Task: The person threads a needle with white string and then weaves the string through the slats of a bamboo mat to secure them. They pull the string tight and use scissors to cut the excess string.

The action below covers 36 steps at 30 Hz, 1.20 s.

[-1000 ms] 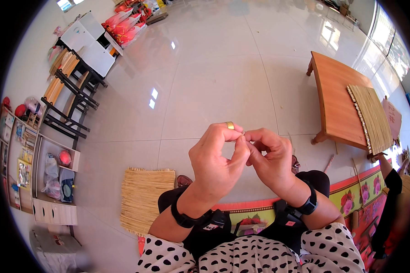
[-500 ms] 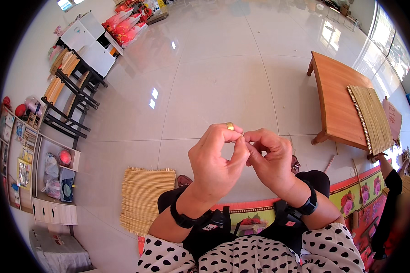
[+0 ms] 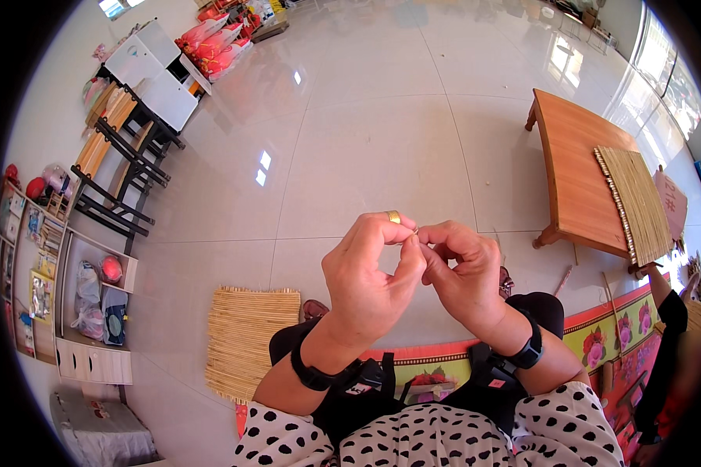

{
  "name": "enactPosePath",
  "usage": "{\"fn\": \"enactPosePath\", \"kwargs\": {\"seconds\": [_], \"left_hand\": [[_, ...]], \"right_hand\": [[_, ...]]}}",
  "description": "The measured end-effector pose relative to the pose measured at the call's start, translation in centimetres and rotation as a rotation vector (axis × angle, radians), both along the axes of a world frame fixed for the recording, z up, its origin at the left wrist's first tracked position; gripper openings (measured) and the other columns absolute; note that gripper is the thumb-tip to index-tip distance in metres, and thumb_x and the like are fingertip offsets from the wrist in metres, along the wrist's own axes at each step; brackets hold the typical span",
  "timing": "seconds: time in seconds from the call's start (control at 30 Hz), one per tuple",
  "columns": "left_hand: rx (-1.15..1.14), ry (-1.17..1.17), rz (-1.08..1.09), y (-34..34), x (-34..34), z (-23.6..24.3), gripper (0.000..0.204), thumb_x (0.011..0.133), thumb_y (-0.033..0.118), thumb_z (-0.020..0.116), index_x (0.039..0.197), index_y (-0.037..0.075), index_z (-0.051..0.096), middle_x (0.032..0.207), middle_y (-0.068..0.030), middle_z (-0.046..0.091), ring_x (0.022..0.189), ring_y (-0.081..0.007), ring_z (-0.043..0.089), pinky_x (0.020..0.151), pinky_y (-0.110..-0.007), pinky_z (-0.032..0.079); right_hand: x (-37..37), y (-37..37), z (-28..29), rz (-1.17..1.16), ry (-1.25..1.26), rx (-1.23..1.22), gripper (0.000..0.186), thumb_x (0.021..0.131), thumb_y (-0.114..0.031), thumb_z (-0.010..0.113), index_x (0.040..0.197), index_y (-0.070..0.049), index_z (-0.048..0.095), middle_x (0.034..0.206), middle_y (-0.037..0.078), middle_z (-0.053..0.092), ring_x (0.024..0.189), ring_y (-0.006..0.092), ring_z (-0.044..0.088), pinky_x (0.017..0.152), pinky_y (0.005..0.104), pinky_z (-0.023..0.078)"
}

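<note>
My left hand [image 3: 370, 276], with a gold ring on one finger, is raised above my lap in a closed pinch. Beside it my right hand [image 3: 471, 272] is also pinched, and the fingertips of both meet. Something tiny sits between the tips; it is too small to make out. A mat of bound straw-coloured stalks [image 3: 251, 338] lies on the floor to the left of my legs. Black bands circle both wrists.
At the right stands a low wooden table [image 3: 572, 171] with a second stalk mat [image 3: 637, 204] on it. A co-worker's dark sleeve [image 3: 670, 350] shows beyond. Flowered cloth [image 3: 600, 346] covers the floor near me. Shelves [image 3: 93, 366] and black-framed folded furniture [image 3: 117, 179] line the left.
</note>
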<state>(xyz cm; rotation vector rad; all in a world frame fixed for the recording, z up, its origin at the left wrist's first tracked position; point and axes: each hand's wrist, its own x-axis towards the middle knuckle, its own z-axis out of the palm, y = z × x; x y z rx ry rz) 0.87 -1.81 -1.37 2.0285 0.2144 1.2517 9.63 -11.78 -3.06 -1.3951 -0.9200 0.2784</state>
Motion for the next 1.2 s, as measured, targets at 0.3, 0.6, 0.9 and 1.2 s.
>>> {"fn": "enactPosePath", "kwargs": {"seconds": [0.3, 0.6, 0.9, 1.2], "left_hand": [[-0.019, 0.003, 0.003, 0.0, -0.06, -0.1, 0.016, 0.076, -0.005, 0.067, 0.082, 0.001, 0.054, 0.082, -0.0106, 0.065, 0.067, -0.0187, 0.065, 0.061, -0.027, 0.053], [-0.016, 0.047, -0.016, -0.08, -0.4, 0.28, 0.011, 0.079, -0.008, 0.063, 0.085, -0.003, 0.056, 0.087, -0.011, 0.065, 0.073, -0.0138, 0.064, 0.069, -0.026, 0.054], [-0.028, 0.06, -0.03, -0.07, -0.41, 0.14, 0.008, 0.081, -0.01, 0.06, 0.086, -0.005, 0.056, 0.09, -0.0116, 0.065, 0.077, -0.0122, 0.064, 0.073, -0.026, 0.056], [-0.147, 0.025, -0.093, -0.05, -0.28, 0.11, 0.008, 0.081, -0.007, 0.063, 0.086, -0.003, 0.058, 0.088, -0.012, 0.065, 0.072, -0.0139, 0.064, 0.066, -0.026, 0.053]], "right_hand": [[-0.03, 0.02, -0.03, 0.006, -0.005, 0.008, 0.009, 0.083, 0.0, 0.068, 0.091, -0.002, 0.067, 0.078, 0.004, 0.067, 0.051, 0.0094, 0.061, 0.045, 0.0225, 0.044], [-0.01, -0.01, -0.04, 0.001, -0.027, 0.009, 0.01, 0.083, 0.0, 0.069, 0.092, -0.003, 0.067, 0.079, 0.004, 0.066, 0.052, 0.0092, 0.061, 0.045, 0.0228, 0.044], [-0.06, -0.03, 0.11, -0.012, -0.055, 0.012, 0.01, 0.082, 0.0, 0.069, 0.091, -0.003, 0.067, 0.078, 0.004, 0.066, 0.052, 0.0089, 0.061, 0.045, 0.0227, 0.044], [0.05, -0.09, 0.2, -0.009, -0.043, 0.023, 0.012, 0.081, 0.003, 0.069, 0.091, -0.003, 0.068, 0.077, 0.005, 0.066, 0.052, 0.0095, 0.061, 0.045, 0.0228, 0.044]]}}
